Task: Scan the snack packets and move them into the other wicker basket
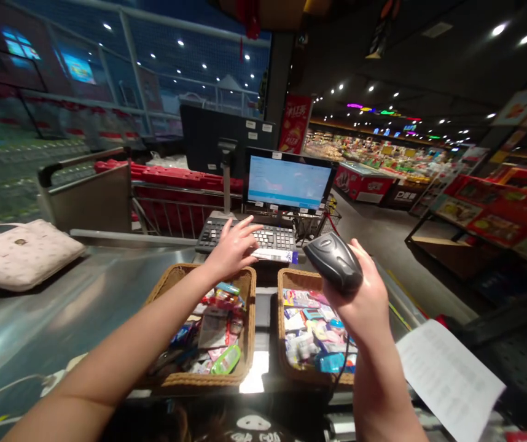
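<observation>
My left hand (234, 247) reaches forward over the black keyboard (276, 237), fingers spread and resting on its left keys. My right hand (360, 293) is wrapped round a dark grey barcode scanner (334, 260), held up above the right wicker basket (286, 362); its cable hangs down past my wrist. Behind the keyboard stands a lit till screen (288, 182) showing a pale blue display. A small flat white and blue pack (276, 255) lies at the keyboard's front edge.
Two wicker baskets, the left one (247, 331), hold several small wrapped goods on the steel counter (61, 319). A pale pink bag (19, 253) lies at far left. A printed sheet (448, 377) sits lower right. Red shopping baskets (175, 184) and store shelves (494, 215) lie beyond.
</observation>
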Motion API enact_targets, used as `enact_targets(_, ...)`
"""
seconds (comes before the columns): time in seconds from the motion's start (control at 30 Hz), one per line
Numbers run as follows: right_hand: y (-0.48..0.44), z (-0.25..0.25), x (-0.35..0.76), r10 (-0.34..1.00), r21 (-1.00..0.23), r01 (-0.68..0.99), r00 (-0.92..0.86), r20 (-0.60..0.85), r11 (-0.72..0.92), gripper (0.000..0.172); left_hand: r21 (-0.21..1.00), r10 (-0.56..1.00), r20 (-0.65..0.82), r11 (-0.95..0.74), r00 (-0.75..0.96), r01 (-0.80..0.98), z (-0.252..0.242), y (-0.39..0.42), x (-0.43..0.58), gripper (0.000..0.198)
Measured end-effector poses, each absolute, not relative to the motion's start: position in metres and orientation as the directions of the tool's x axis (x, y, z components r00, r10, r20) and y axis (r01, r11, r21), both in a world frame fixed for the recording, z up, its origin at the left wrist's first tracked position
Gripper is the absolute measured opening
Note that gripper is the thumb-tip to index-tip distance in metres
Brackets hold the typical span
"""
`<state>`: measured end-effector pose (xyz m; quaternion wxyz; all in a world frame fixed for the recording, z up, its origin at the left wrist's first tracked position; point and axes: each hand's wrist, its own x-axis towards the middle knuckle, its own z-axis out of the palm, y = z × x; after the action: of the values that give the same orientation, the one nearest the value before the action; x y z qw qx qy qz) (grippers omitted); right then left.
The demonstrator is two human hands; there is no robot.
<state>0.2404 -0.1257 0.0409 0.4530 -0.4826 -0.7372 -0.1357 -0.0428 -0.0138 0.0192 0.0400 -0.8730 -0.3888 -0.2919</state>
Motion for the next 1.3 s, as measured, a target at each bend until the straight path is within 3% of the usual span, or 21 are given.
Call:
enact_targets(0.53,-0.11,0.01,0.156,0.745,-0.369,0.733,-0.276,0.607,0.572,0.047,0.14,0.735,0.584,-0.51,0.345,0.849,0.016,-0.029,-0.139,0.009)
enact_targets(1.3,-0.124,-0.009,0.129,0.807,-0.431,0.719,-0.311,0.502,0.546,0.042,0.196,0.799,0.495,-0.487,0.343,0.851,-0.016,-0.037,-0.171,0.011)
